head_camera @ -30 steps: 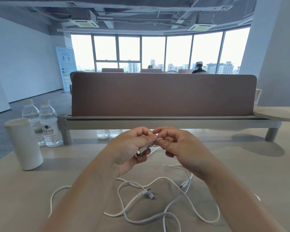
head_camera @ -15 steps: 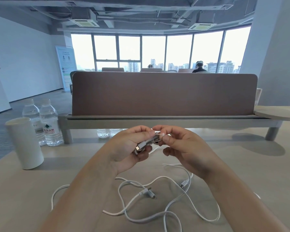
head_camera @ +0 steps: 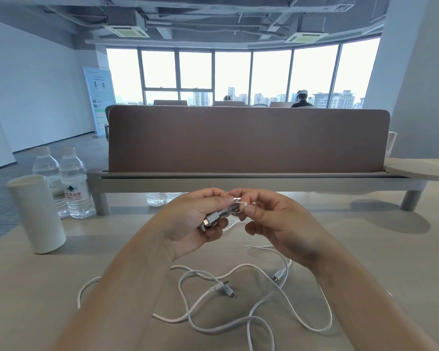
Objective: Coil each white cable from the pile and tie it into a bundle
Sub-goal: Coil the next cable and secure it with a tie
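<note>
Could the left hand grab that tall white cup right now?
Probably not right away: the left hand grips the coiled cable. Nothing stands between it and the white cup, so once freed it likely could.

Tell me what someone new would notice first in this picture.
Two hands meet at centre: the left hand grips a coiled cable while the right hand pinches a white bit of it. Below them, loose cables sprawl on the table. A white cup and bottles stand far left.

table (head_camera: 365, 249): matt pale wood | cables (head_camera: 238, 323): smooth white plastic | bottles (head_camera: 74, 183): clear plastic
</note>
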`<state>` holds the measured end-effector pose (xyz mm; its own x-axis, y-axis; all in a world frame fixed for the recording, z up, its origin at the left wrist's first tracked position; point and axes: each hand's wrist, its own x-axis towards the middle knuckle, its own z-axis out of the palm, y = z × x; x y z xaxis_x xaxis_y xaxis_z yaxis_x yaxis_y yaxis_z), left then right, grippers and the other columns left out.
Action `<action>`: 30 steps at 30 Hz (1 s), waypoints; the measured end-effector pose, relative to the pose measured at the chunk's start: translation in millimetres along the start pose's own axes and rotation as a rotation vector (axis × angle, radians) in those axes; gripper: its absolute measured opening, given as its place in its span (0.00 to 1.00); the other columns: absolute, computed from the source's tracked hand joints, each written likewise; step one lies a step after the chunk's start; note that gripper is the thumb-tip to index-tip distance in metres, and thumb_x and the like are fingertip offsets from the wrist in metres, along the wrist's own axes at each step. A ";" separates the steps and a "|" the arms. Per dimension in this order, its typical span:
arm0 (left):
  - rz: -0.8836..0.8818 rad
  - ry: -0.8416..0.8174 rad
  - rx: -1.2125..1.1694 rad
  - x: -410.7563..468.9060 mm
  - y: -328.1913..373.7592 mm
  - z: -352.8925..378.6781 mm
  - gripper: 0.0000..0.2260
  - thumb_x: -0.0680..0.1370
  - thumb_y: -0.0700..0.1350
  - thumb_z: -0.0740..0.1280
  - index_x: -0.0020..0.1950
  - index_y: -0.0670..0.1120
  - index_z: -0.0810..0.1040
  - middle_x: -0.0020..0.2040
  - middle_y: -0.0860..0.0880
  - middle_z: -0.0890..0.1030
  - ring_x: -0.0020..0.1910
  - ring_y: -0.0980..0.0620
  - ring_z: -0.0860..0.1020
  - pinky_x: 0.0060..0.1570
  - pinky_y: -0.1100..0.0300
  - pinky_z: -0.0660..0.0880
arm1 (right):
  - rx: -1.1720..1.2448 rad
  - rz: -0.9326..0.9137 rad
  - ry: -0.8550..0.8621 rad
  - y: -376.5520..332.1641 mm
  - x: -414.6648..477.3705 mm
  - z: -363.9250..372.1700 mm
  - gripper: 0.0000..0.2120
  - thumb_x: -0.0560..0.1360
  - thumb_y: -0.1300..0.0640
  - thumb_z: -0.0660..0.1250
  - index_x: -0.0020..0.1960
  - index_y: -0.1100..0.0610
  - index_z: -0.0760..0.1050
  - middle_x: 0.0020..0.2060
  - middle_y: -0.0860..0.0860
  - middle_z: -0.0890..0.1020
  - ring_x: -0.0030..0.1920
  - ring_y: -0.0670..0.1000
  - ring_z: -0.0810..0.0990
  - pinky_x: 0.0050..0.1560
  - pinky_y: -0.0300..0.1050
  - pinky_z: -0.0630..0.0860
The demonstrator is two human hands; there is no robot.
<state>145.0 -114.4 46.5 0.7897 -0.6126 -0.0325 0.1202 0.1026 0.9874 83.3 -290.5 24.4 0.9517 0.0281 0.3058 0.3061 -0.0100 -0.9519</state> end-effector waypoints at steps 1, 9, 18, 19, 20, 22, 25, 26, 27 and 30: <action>-0.001 0.000 0.007 -0.4 0.3 0.3 0.04 0.78 0.40 0.69 0.44 0.44 0.77 0.40 0.46 0.79 0.34 0.51 0.73 0.32 0.62 0.66 | 0.006 0.002 -0.004 -0.6 -0.1 0.8 0.06 0.76 0.60 0.69 0.41 0.52 0.81 0.62 0.49 0.81 0.46 0.52 0.75 0.44 0.45 0.74; -0.011 0.017 0.023 -1.0 1.2 1.0 0.04 0.79 0.40 0.69 0.43 0.44 0.78 0.40 0.45 0.78 0.33 0.51 0.72 0.33 0.61 0.62 | 0.031 0.020 -0.004 0.7 0.1 1.7 0.04 0.72 0.58 0.69 0.40 0.52 0.81 0.62 0.51 0.81 0.45 0.52 0.75 0.44 0.45 0.74; -0.011 0.016 0.027 -1.2 0.9 0.9 0.05 0.78 0.39 0.69 0.43 0.43 0.79 0.40 0.45 0.78 0.33 0.51 0.72 0.31 0.62 0.63 | 0.030 0.023 -0.021 0.6 0.6 1.0 0.04 0.73 0.58 0.69 0.40 0.53 0.81 0.63 0.51 0.81 0.44 0.52 0.75 0.45 0.46 0.74; -0.011 0.016 0.031 -1.4 0.9 0.8 0.05 0.78 0.39 0.69 0.42 0.44 0.79 0.40 0.45 0.78 0.34 0.50 0.72 0.31 0.62 0.63 | 0.025 0.021 -0.021 0.6 0.3 0.9 0.04 0.73 0.58 0.69 0.40 0.53 0.81 0.62 0.51 0.81 0.44 0.52 0.75 0.45 0.46 0.74; -0.011 0.017 0.038 -1.5 1.0 0.9 0.05 0.78 0.40 0.70 0.42 0.44 0.79 0.40 0.45 0.78 0.34 0.50 0.72 0.31 0.62 0.63 | 0.020 0.021 -0.019 0.7 0.0 0.5 0.04 0.73 0.58 0.69 0.40 0.53 0.81 0.62 0.51 0.81 0.44 0.52 0.76 0.45 0.46 0.74; -0.013 0.025 0.052 -1.7 1.1 1.2 0.04 0.78 0.40 0.70 0.43 0.43 0.79 0.40 0.45 0.78 0.34 0.50 0.72 0.31 0.62 0.63 | 0.005 0.020 -0.020 1.0 0.1 -0.4 0.05 0.74 0.58 0.69 0.40 0.52 0.81 0.62 0.50 0.81 0.44 0.52 0.76 0.45 0.46 0.74; -0.009 0.031 0.054 -1.7 1.3 1.9 0.03 0.78 0.40 0.69 0.44 0.43 0.79 0.39 0.45 0.78 0.34 0.50 0.72 0.30 0.63 0.63 | -0.026 0.023 -0.023 1.1 0.5 -1.4 0.05 0.75 0.58 0.69 0.40 0.52 0.81 0.62 0.49 0.81 0.45 0.52 0.76 0.46 0.47 0.74; -0.008 0.030 0.054 -1.9 1.4 2.1 0.04 0.78 0.40 0.69 0.44 0.43 0.79 0.39 0.45 0.78 0.34 0.50 0.72 0.30 0.63 0.63 | -0.037 0.028 -0.019 1.0 0.5 -1.4 0.05 0.74 0.57 0.69 0.40 0.52 0.80 0.62 0.49 0.81 0.45 0.52 0.76 0.47 0.47 0.74; -0.008 0.028 0.055 -2.0 1.5 2.2 0.03 0.78 0.39 0.69 0.44 0.43 0.79 0.39 0.46 0.78 0.34 0.50 0.72 0.30 0.63 0.63 | -0.045 0.031 -0.019 0.9 0.3 -1.4 0.04 0.73 0.56 0.69 0.40 0.52 0.80 0.62 0.49 0.81 0.45 0.52 0.76 0.47 0.48 0.74; -0.006 0.023 0.054 -1.9 1.3 2.1 0.03 0.78 0.39 0.69 0.44 0.43 0.79 0.38 0.46 0.78 0.34 0.50 0.72 0.29 0.63 0.62 | -0.037 0.030 -0.028 1.2 -0.2 -1.7 0.04 0.73 0.57 0.69 0.39 0.52 0.80 0.62 0.49 0.81 0.45 0.52 0.76 0.47 0.47 0.74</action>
<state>142.5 -114.7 48.1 0.8027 -0.5949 -0.0410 0.0928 0.0566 0.9941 83.6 -292.2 23.3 0.9596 0.0547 0.2760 0.2786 -0.0477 -0.9592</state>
